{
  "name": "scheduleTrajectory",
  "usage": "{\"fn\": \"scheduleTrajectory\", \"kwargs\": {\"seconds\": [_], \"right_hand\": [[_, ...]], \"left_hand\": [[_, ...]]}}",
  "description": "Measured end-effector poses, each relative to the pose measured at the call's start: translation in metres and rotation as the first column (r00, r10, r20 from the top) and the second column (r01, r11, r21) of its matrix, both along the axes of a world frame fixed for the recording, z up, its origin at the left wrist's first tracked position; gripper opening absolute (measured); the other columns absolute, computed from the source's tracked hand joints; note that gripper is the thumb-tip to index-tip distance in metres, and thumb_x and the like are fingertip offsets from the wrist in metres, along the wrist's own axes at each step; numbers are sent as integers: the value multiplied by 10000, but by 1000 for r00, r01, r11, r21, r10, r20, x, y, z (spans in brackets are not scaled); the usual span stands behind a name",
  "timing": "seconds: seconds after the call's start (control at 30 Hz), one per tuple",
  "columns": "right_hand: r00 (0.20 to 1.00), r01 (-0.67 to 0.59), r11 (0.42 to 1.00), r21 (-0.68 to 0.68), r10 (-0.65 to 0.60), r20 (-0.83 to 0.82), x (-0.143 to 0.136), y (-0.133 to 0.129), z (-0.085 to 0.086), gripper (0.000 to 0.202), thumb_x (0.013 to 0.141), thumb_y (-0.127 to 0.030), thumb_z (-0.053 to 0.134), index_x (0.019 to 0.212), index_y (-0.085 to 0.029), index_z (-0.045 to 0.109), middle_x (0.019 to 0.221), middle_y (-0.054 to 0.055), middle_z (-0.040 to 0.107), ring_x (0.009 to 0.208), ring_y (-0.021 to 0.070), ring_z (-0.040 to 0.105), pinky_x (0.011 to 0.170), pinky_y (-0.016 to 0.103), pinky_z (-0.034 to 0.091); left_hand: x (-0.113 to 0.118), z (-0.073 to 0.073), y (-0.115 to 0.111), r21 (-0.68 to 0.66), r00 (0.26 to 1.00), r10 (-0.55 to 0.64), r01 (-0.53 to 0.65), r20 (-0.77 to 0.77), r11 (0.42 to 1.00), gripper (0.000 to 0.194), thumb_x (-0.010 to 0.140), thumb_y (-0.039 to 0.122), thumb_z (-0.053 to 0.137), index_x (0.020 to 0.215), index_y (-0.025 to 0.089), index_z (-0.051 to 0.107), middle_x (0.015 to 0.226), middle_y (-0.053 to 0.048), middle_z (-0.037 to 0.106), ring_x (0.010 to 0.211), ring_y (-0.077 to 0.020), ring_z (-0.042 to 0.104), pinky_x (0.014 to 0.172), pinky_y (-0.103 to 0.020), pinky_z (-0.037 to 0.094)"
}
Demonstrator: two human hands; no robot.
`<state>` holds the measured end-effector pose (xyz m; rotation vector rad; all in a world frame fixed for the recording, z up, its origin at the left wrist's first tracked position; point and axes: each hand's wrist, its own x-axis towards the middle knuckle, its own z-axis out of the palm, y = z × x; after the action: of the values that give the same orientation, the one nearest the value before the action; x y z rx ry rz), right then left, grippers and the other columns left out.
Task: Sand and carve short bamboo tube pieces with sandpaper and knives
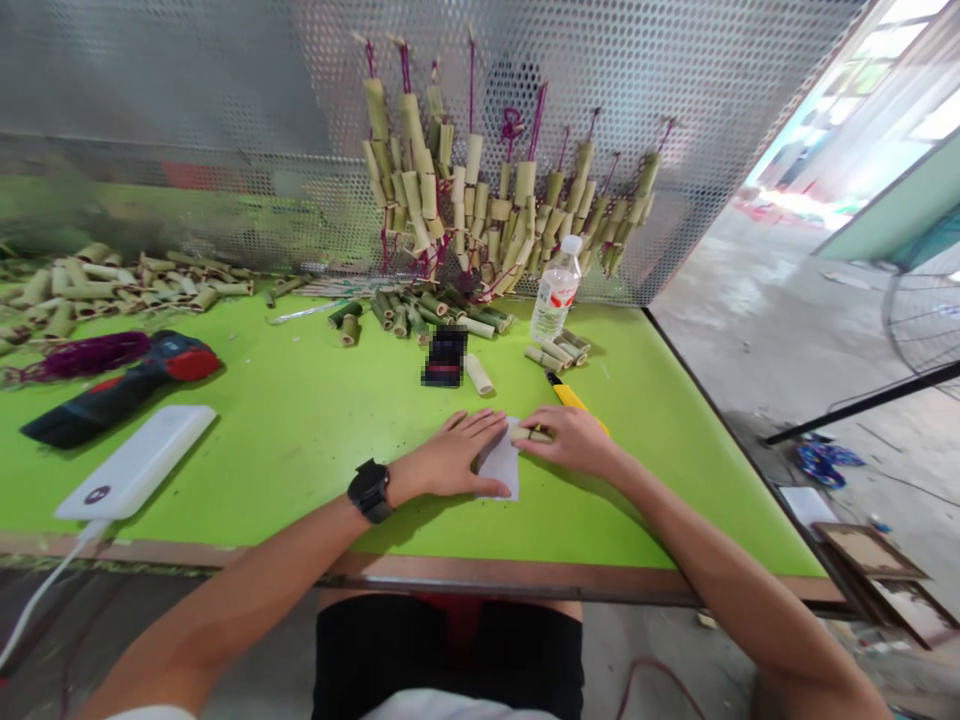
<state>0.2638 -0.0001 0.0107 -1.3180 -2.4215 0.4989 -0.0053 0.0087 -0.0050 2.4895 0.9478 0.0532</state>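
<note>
My left hand [466, 455], with a black watch [369, 490] on its wrist, lies flat with fingers outstretched on a small pale sheet [501, 475] on the green table. The fingers of my right hand [574, 440] are closed round a short bamboo tube [525, 434], whose end rests at the sheet's upper right edge. A yellow utility knife [576, 400] lies just beyond my right hand, partly behind it. Further off, a pale bamboo piece [479, 374] lies beside a dark pixelated object [445, 357].
A water bottle [556, 290] stands at the back right, near several cut bamboo pieces [559, 353]. Bamboo strung on purple cord [420, 190] hangs on the perforated metal panel. On the left are a bamboo pile [97, 285], a black-and-red power tool [142, 380] and a white power bank [142, 465] with a cable.
</note>
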Motion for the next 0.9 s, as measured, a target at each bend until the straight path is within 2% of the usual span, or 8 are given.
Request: {"fn": "scheduleTrajectory", "kwargs": {"seconds": [0.1, 0.17, 0.33, 0.4, 0.6, 0.67, 0.8, 0.9], "right_hand": [[983, -171, 984, -45, 167, -82, -9, -9, -3, 295, 993, -486, 770, 1139, -252, 873, 1062, 55, 870, 862, 204, 777, 767, 286, 537], [978, -197, 980, -32, 194, -71, -9, -10, -4, 292, 994, -487, 773, 1156, -265, 873, 1093, 50, 870, 859, 203, 777, 758, 288, 531], [997, 49, 997, 54, -52, 63, 5, 6, 0, 313, 1010, -503, 751, 1134, -242, 872, 1065, 76, 859, 847, 217, 758, 703, 302, 503], [995, 71, 996, 53, -74, 68, 4, 6, 0, 308, 1012, -481, 751, 1121, -219, 868, 1043, 88, 853, 814, 209, 746, 696, 302, 502], [975, -213, 977, -28, 211, -68, -16, -17, -2, 229, 987, -430, 788, 1123, -263, 866, 1094, 51, 861, 865, 198, 769, 773, 283, 522], [985, -171, 985, -12, 171, -24, -12, -13, -1, 238, 988, -449, 783, 1119, -271, 871, 1071, 48, 865, 840, 197, 764, 728, 284, 498], [998, 39, 999, 29, -41, 50, 1, 2, 1, 285, 996, -480, 759, 1099, -241, 873, 1039, 74, 858, 807, 202, 742, 688, 298, 481], [1000, 7, 999, 34, -8, 30, -1, -2, 1, 256, 990, -447, 766, 1074, -230, 873, 998, 72, 853, 786, 192, 733, 696, 295, 485]], "left_hand": [[0, 1, 0, -17, 1000, -7, 7, 4, 1000, 1191, 894, 969, 526, 1787, 227, 260, 1851, -137, 231, 1728, -373, 196, 1389, -555, 119], [0, 2, 0, -25, 1000, -11, 11, 6, 1000, 1187, 901, 962, 526, 1788, 221, 256, 1852, -132, 229, 1731, -367, 186, 1393, -546, 107], [0, -1, 1, -3, 1000, 3, -3, 6, 1000, 1190, 894, 946, 567, 1790, 227, 257, 1852, -132, 228, 1723, -385, 208, 1393, -540, 111], [0, -4, 1, 8, 1000, -2, 2, 12, 1000, 1183, 897, 949, 554, 1791, 233, 257, 1850, -135, 235, 1721, -383, 217, 1390, -540, 117], [0, -6, -2, 33, 999, -2, 1, 36, 999, 1153, 911, 967, 492, 1786, 251, 265, 1842, -125, 270, 1719, -353, 237, 1384, -518, 130], [0, -4, -3, 22, 1000, 0, -1, 28, 1000, 1169, 906, 971, 495, 1787, 239, 264, 1843, -128, 262, 1721, -360, 227, 1387, -530, 125], [1, -1, -2, 7, 1000, 10, -10, -2, 1000, 1195, 900, 969, 512, 1788, 209, 260, 1851, -138, 220, 1726, -374, 204, 1394, -539, 107], [1, -1, -2, 7, 1000, 2, -2, 4, 1000, 1185, 903, 972, 501, 1788, 221, 259, 1849, -133, 229, 1727, -365, 203, 1393, -541, 115]]}}
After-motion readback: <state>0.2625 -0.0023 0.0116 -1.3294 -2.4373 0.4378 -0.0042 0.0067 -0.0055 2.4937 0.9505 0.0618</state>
